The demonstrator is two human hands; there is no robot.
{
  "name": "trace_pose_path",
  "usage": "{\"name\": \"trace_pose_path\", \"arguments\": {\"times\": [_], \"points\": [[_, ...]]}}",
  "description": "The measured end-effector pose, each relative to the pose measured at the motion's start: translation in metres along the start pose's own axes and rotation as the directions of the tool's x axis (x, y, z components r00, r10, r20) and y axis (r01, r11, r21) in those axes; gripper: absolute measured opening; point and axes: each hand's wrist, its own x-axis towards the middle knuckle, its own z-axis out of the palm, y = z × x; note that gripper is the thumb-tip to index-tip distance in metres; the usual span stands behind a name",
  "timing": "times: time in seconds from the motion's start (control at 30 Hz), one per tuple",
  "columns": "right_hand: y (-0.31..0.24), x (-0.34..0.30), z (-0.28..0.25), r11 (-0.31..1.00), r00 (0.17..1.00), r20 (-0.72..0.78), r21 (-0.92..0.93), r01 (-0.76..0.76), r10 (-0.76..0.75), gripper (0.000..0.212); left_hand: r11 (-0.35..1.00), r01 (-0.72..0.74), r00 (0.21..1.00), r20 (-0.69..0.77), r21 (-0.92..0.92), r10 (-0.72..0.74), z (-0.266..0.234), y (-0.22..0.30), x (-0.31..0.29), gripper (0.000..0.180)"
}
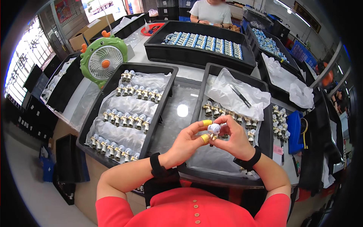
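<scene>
I pinch a small white figurine (pixel 214 129) between both hands, just above the black tray (pixel 266 128) in front of me. My left hand (pixel 187 143), yellow caps on thumb and forefinger, grips it from nine o'clock; my right hand (pixel 235 139) closes on it from three o'clock. Rows of figurines (pixel 126 119) lie in another tray at ten o'clock, and a green fan (pixel 103 59) stands at eleven on the table (pixel 181 102).

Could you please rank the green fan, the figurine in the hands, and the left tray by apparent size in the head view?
1. Left tray, largest by far.
2. Green fan.
3. Figurine, smallest, though held closest to the camera between left hand and right hand.
</scene>
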Motion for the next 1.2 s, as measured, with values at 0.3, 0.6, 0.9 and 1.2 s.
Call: {"name": "trace_pose_path", "arguments": {"times": [0.3,0.6,0.9,1.2], "points": [[0.005,-0.002,-0.003,0.974,0.998,0.000,0.220,-0.061,0.062,0.045,0.998,0.047,0.999,0.000,0.049,-0.047,0.003,0.004,0.001,0.046],[0.004,-0.004,-0.004,0.990,0.995,0.096,0.144,0.007,-0.021,0.072,0.994,0.075,0.997,-0.030,-0.086,-0.078,-0.007,0.001,0.002,0.048],[0.011,-0.004,-0.002,0.990,0.992,0.096,0.125,0.064,-0.076,0.083,0.976,0.070,0.997,-0.010,-0.207,-0.074,-0.010,0.002,0.003,0.043],[0.015,-0.001,0.001,0.944,0.988,0.154,0.324,-0.063,0.013,0.081,0.973,0.074,0.996,-0.033,-0.220,-0.083,-0.009,0.004,0.002,0.035]]}}
